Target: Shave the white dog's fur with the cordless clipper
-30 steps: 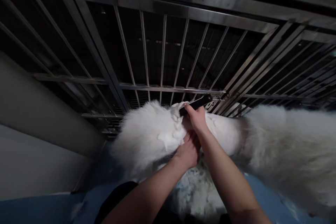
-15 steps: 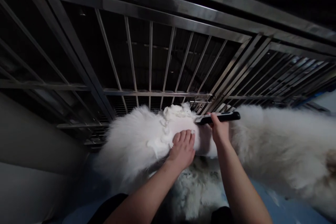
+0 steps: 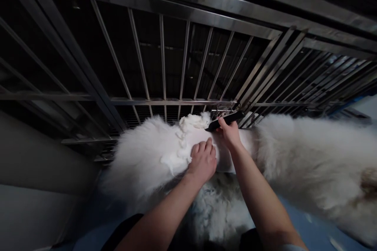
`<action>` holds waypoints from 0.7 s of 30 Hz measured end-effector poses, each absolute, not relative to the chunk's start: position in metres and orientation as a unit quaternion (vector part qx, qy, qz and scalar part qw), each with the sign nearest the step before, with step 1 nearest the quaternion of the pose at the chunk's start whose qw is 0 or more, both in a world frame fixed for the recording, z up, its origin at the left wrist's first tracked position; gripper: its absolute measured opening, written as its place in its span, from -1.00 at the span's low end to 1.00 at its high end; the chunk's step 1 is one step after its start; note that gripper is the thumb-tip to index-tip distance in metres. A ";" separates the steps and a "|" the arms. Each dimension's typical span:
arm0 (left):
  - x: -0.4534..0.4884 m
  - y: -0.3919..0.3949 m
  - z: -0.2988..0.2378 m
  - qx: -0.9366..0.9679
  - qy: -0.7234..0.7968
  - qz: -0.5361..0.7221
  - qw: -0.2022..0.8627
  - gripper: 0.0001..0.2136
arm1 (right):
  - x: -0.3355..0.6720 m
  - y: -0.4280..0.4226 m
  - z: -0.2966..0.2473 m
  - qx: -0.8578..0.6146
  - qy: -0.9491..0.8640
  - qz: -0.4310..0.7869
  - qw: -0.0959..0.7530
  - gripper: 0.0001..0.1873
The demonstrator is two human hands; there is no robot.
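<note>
A large, fluffy white animal, most likely a dog (image 3: 138,153), stretches across the view with a shorn pinkish band round its middle. My left hand (image 3: 203,160) lies flat on the shorn skin, fingers side by side. In my right hand (image 3: 229,133) is a black hair clipper (image 3: 234,118), its front end against the far side of the shorn band. Just left of that end, cut white fur (image 3: 193,122) is bunched along the back. The clipper's blade is hidden from view.
Steel cages with barred doors (image 3: 163,59) rise right behind the animal, with a latch by the clipper. A heap of shorn fur (image 3: 220,211) lies below, between my arms, over a blue floor (image 3: 321,227). A pale wall (image 3: 32,211) stands at the left.
My right hand and the clipper have moved left and slightly away from me, and the clipper is more slanted. My left hand stays on the shorn skin. The view has shifted a little.
</note>
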State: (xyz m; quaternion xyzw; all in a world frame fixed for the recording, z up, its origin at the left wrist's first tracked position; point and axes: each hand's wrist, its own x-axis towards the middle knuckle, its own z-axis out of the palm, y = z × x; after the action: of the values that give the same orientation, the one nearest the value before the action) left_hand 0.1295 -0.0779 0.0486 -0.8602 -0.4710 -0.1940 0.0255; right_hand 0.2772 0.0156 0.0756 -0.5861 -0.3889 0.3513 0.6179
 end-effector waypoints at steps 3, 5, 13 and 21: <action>0.128 -0.079 0.047 -0.859 -0.468 -0.205 0.034 -0.65 | 0.278 0.014 0.080 -0.593 -0.392 0.332 0.620 -0.47; 0.127 -0.080 0.046 -0.858 -0.466 -0.213 0.040 -0.68 | 0.279 0.010 0.081 -0.602 -0.400 0.302 0.621 -0.50; 0.129 -0.082 0.041 -0.849 -0.479 -0.220 0.037 -0.67 | 0.261 0.007 0.078 -0.570 -0.425 0.327 0.623 -0.52; 0.129 -0.084 0.038 -0.855 -0.468 -0.224 0.028 -0.75 | 0.248 -0.001 0.083 -0.561 -0.439 0.318 0.626 -0.57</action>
State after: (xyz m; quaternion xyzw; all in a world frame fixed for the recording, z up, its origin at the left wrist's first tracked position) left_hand 0.1288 -0.0837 0.0381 -0.8547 -0.4676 -0.2238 0.0276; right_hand 0.2481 -0.0008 0.0827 -0.5606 -0.4387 0.3176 0.6264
